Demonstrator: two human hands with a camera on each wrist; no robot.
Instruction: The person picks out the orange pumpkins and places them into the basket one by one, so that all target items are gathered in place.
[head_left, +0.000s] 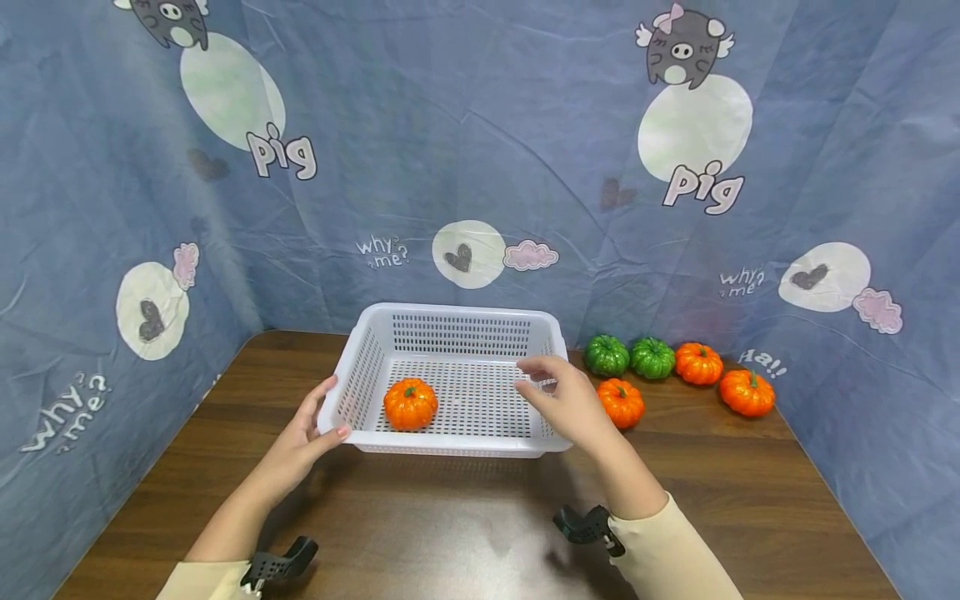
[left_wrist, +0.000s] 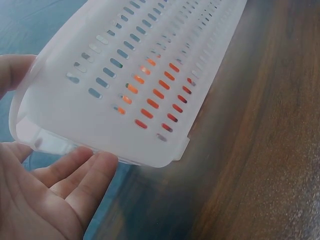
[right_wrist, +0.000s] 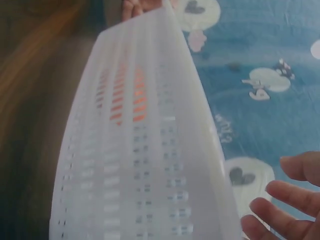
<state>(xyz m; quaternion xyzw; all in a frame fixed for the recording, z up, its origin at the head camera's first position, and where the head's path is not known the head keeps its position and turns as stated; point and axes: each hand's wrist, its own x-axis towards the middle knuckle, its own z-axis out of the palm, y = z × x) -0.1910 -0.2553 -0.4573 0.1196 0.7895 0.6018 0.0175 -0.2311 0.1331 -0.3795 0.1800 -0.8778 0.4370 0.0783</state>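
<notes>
A white plastic basket (head_left: 465, 442) with slotted walls stands in the middle of the wooden table. Inside it, toward the left, sits an orange mini pumpkin (head_left: 410, 404); its colour shows through the slots in both wrist views. My left hand (head_left: 294, 446) grips the basket's front left corner, thumb at the front rim and fingers along the left side. Over the basket's right end hovers my right hand (head_left: 564, 398), fingers loosely bent and apart, holding nothing. In the right wrist view its fingers (right_wrist: 287, 205) are spread beside the basket's rim without a thing between them.
Right of the basket are two green pumpkins (head_left: 607, 357) (head_left: 652, 358) and three orange pumpkins (head_left: 699, 363) (head_left: 747, 392) (head_left: 621, 403), the nearest partly behind my right hand. A blue printed cloth (head_left: 480, 150) hangs behind and beside the table (head_left: 420, 517).
</notes>
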